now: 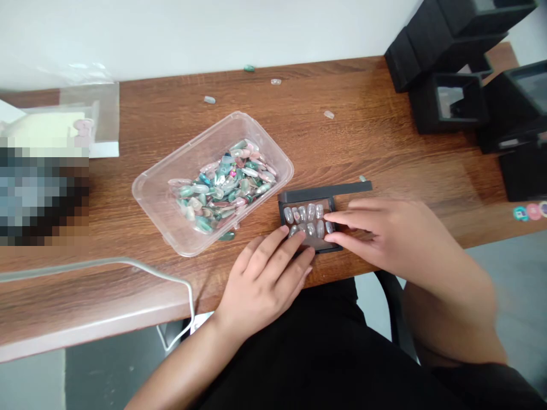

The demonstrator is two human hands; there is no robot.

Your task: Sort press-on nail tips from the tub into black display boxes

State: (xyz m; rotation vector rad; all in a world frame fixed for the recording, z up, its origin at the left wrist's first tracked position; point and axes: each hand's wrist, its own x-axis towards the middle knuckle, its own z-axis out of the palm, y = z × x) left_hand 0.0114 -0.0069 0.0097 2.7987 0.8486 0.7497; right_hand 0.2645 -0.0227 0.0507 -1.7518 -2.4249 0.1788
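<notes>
A small black-framed display box [338, 238] lies near the table's front edge. Two rows of clear, glittery false nails [311, 212] are set out inside it. My left hand [267, 279] rests at the box's front left, its fingers stretched out and apart, the tips over the frame and the lower-left nails. From the right, my right hand [384, 230] reaches in with thumb and forefinger around a false nail [329, 227] at the end of the lower row. Behind the box lies a black strip [327, 191], perhaps part of its lid or frame.
A clear plastic tub [160, 196] holds many loose green, pink and clear nails [226, 182]. Single nails [209, 99] lie scattered behind it. Black boxes [448, 102] are stacked at the back right. A white cable [128, 261] crosses the front left, near a plastic bag [106, 114].
</notes>
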